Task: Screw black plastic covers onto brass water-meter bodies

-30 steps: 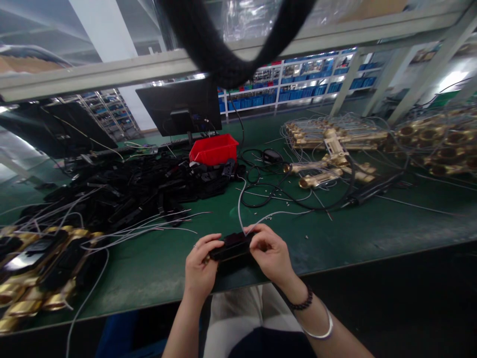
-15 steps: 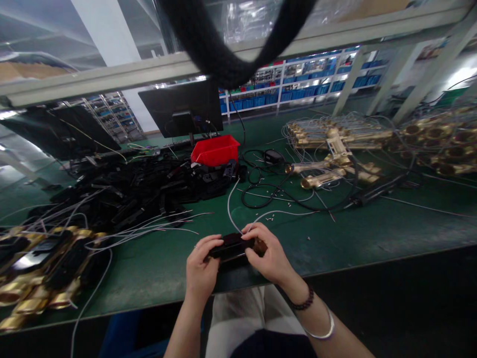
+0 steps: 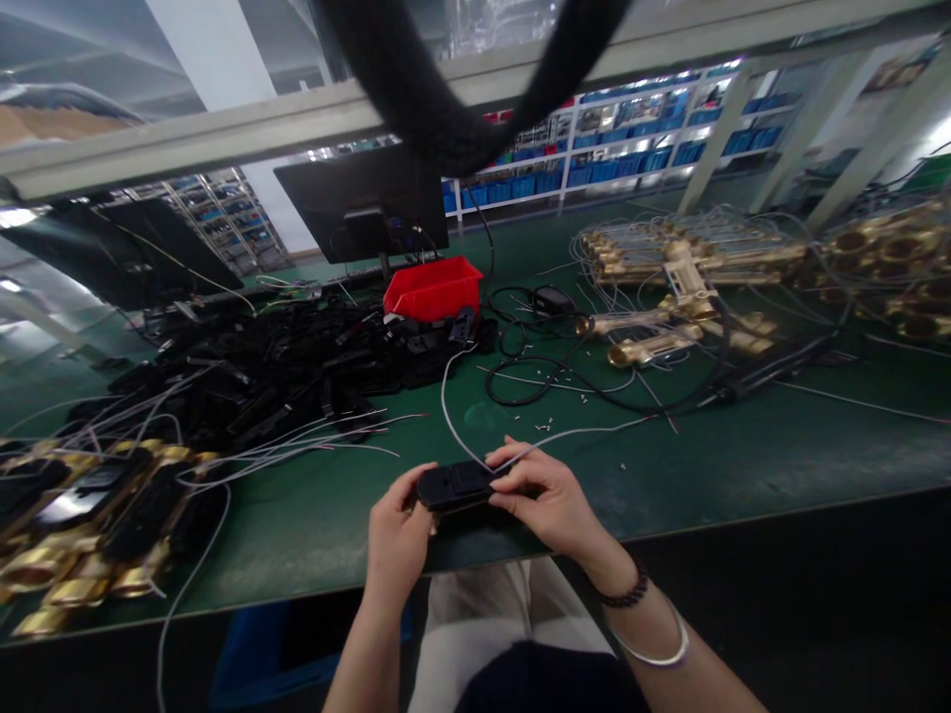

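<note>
Both my hands hold a small black plastic housing point(image 3: 455, 485) just above the near edge of the green bench point(image 3: 669, 475). My left hand point(image 3: 397, 540) grips its left end with curled fingers. My right hand point(image 3: 546, 500) pinches its right end, fingers closed over the top. Thin grey wires point(image 3: 453, 421) run from the housing up and away across the bench.
A heap of black plastic parts point(image 3: 274, 371) with grey leads lies at the left. Brass fittings point(image 3: 81, 535) sit at the near left and more brass fittings point(image 3: 684, 287) at the far right. A red bin point(image 3: 432, 287), a monitor point(image 3: 364, 203) and black cables point(image 3: 535, 356) stand behind.
The housing has been turned in my hands so its top face shows more. My right hand's fingers have shifted along its right end, and the grey wire loop has swung left.
</note>
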The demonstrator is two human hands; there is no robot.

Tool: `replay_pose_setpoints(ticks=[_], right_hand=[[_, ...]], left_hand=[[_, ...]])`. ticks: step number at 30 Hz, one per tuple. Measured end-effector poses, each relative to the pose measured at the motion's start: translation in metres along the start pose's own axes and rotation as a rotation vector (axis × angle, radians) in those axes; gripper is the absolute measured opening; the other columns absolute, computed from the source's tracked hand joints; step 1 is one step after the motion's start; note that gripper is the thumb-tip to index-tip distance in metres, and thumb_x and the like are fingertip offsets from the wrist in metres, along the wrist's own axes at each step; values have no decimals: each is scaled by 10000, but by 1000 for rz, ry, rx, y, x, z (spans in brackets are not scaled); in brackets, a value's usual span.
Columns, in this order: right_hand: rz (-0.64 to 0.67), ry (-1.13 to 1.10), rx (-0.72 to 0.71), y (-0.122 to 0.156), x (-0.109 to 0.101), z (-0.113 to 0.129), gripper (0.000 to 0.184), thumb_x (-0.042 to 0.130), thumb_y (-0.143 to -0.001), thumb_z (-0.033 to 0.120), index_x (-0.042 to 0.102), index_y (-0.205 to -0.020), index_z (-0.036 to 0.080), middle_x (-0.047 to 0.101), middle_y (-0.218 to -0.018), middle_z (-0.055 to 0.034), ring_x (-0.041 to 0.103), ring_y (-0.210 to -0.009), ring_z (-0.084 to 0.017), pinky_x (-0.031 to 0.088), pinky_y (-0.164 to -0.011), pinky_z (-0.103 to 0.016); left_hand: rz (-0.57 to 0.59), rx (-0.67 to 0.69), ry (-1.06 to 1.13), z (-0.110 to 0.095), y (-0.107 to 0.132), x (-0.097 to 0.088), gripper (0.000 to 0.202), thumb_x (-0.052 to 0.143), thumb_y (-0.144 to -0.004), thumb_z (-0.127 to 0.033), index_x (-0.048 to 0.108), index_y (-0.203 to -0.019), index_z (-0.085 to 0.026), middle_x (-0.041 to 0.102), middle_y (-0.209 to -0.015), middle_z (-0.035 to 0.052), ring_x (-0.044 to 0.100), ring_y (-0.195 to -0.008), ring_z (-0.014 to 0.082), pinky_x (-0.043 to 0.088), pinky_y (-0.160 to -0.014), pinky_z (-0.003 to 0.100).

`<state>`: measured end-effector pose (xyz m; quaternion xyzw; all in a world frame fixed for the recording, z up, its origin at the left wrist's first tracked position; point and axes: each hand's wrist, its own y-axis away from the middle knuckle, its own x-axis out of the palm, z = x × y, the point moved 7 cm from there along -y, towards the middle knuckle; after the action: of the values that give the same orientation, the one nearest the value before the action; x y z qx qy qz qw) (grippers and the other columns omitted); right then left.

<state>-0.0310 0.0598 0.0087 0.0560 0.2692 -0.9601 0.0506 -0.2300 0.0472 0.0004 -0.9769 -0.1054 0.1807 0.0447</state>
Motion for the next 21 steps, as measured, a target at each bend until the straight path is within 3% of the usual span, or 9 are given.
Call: replay_pose_setpoints(ticks=[5, 7, 9, 14, 21], right_hand=[[42, 46, -52, 0, 2, 3, 127, 741, -677, 115, 681, -638, 220, 702, -921, -32, 662, -927, -198, 356, -1055, -496], [54, 63, -82, 1, 2, 6, 127, 735, -686, 106, 691, -659, 222, 702, -921, -32, 662, -931, -194, 382, -1041, -475], [66, 73, -104, 0, 1, 8, 125, 728, -694, 101, 700, -681, 221, 699, -928, -38, 662, -921, -186, 447, -987, -423], [108, 88, -99, -2, 0, 12, 110, 730, -700, 113, 725, -757, 207, 680, -1043, -89, 658, -937, -193, 547, -798, -316], [137, 119, -44, -5, 1, 10, 143, 746, -673, 100, 729, -751, 219, 722, -915, -65, 662, -958, -220, 531, -872, -370]], left_hand=[[111, -125, 156, 14, -3, -3, 370, 519, -795, -359, 668, -1074, -167, 733, -944, 74, 678, -844, 193, 534, -772, 316], [111, -137, 226, 14, -1, -4, 421, 497, -820, -401, 632, -1142, -166, 727, -988, 81, 673, -880, 189, 523, -813, 322], [78, -117, 163, 10, 0, -3, 412, 519, -805, -406, 654, -1107, -161, 719, -1012, 79, 660, -914, 193, 506, -843, 314], [51, -128, -32, -3, 1, 2, 377, 519, -759, -369, 708, -992, -142, 727, -901, 62, 653, -790, 193, 509, -685, 275], [170, -97, -125, -8, -1, 7, 396, 455, -798, -378, 716, -985, -147, 723, -881, 68, 645, -771, 199, 505, -667, 280]])
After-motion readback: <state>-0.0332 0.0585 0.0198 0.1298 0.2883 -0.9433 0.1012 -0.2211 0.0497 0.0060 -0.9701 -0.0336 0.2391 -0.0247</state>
